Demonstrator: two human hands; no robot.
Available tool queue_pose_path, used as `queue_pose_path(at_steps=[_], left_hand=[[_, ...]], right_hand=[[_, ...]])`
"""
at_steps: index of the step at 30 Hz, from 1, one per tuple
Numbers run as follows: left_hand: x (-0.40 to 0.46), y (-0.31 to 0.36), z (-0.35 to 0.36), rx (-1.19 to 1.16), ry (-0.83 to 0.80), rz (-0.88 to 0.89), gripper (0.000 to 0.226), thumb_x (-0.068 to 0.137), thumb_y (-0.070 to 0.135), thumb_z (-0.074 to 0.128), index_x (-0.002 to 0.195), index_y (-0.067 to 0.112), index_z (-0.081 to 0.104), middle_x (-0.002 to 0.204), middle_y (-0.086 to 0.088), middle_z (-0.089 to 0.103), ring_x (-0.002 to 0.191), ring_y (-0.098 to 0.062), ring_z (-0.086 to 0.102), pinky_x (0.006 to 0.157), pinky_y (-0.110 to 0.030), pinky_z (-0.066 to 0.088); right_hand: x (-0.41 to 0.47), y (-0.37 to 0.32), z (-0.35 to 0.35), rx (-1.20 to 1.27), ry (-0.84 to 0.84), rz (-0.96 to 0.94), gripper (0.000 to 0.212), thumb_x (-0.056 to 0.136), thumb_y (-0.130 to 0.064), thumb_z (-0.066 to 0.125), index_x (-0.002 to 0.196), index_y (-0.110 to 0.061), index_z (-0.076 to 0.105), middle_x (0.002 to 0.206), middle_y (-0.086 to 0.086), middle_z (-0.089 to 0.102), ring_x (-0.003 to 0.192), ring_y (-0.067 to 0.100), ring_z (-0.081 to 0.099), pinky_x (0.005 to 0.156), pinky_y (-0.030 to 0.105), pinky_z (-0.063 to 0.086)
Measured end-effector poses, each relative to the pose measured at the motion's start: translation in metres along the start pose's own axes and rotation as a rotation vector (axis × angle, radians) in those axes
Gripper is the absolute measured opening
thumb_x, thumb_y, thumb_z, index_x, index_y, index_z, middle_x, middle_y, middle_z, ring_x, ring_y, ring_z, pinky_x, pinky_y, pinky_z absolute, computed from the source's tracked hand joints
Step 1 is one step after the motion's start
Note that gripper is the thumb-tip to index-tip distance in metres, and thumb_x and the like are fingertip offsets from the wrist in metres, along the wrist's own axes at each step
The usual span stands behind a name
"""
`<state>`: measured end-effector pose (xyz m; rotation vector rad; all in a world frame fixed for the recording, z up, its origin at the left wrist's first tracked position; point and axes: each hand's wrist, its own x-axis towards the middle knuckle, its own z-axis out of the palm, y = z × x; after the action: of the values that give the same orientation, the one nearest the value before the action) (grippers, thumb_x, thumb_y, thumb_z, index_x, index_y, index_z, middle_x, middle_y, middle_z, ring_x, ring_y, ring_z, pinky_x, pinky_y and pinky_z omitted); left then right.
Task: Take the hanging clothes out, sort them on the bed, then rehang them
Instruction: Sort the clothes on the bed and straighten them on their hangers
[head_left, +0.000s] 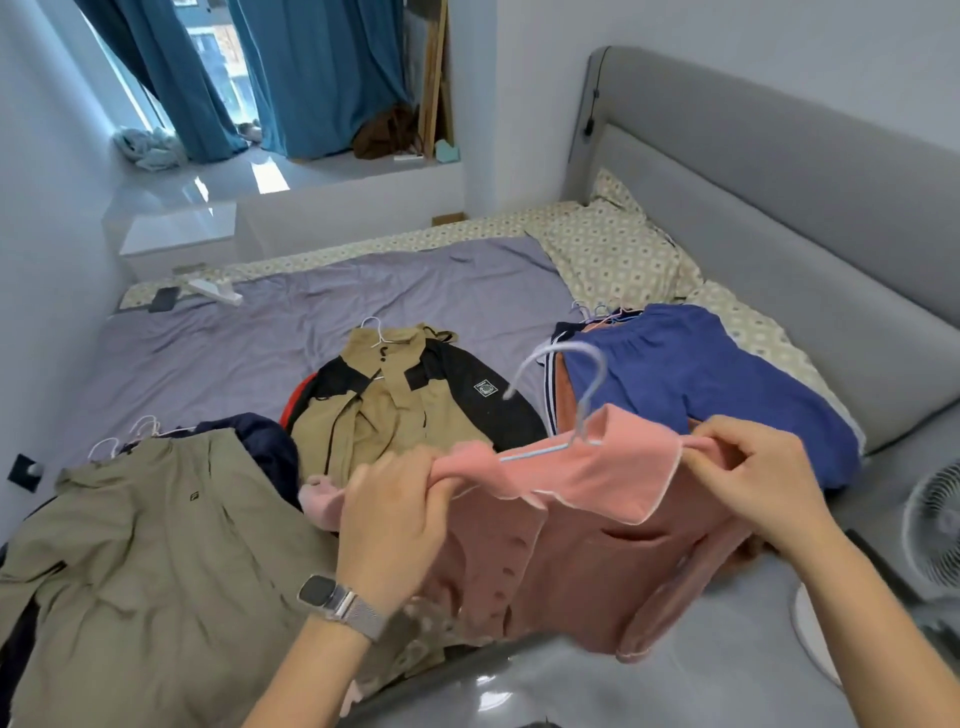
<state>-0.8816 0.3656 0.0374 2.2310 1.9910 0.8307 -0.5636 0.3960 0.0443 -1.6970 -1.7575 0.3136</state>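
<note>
I hold a pink buttoned top (582, 525) up over the near edge of the bed (249, 332). My left hand (400, 514) grips its left shoulder and my right hand (753, 478) pinches the right shoulder. A pale hanger (566, 395) sits inside the collar, its hook standing up. An olive jacket (150, 561) lies on the bed at the near left. A tan and black jacket (410, 395) on a hanger lies in the middle. A blue garment pile (696, 379) with several hangers lies to the right.
A grey padded headboard (779, 208) runs along the right, with patterned pillows (613, 249) below it. A white fan (930, 540) stands at the near right. A phone (163, 300) and a white object (215, 291) lie at the bed's far left corner. Blue curtains (291, 73) hang behind.
</note>
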Motion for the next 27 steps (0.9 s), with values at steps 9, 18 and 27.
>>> queue_pose_path(at_steps=[9, 18, 27], left_hand=[[0.056, 0.045, -0.005, 0.004, -0.018, -0.054, 0.019, 0.081, 0.040, 0.046, 0.090, 0.028, 0.059, 0.075, 0.011, 0.056, 0.078, -0.019, 0.054, 0.070, -0.032, 0.030], [0.055, 0.034, -0.046, 0.112, 0.115, -0.140, 0.037, 0.082, 0.044, 0.028, 0.101, 0.029, 0.056, 0.093, 0.012, 0.062, 0.089, -0.019, 0.056, 0.073, -0.030, 0.021], [-0.021, -0.028, -0.196, 0.213, 0.383, -0.452, 0.036, 0.081, 0.048, 0.034, 0.099, 0.030, 0.059, 0.093, 0.010, 0.062, 0.093, -0.021, 0.057, 0.085, -0.050, 0.043]], right_hand=[[0.025, 0.026, -0.030, 0.257, 0.075, -0.073, 0.024, 0.082, -0.012, 0.070, 0.083, -0.036, 0.068, 0.093, -0.023, 0.067, 0.087, -0.003, 0.062, 0.082, 0.008, 0.042], [0.096, -0.051, 0.019, 0.474, -0.015, -0.247, 0.024, 0.084, -0.008, 0.068, 0.080, -0.031, 0.068, 0.079, -0.022, 0.067, 0.081, 0.000, 0.061, 0.076, 0.014, 0.045], [0.103, -0.230, 0.058, 0.568, -0.228, -0.737, 0.013, 0.084, -0.026, 0.064, 0.083, -0.019, 0.075, 0.078, -0.016, 0.067, 0.077, 0.003, 0.062, 0.070, 0.021, 0.048]])
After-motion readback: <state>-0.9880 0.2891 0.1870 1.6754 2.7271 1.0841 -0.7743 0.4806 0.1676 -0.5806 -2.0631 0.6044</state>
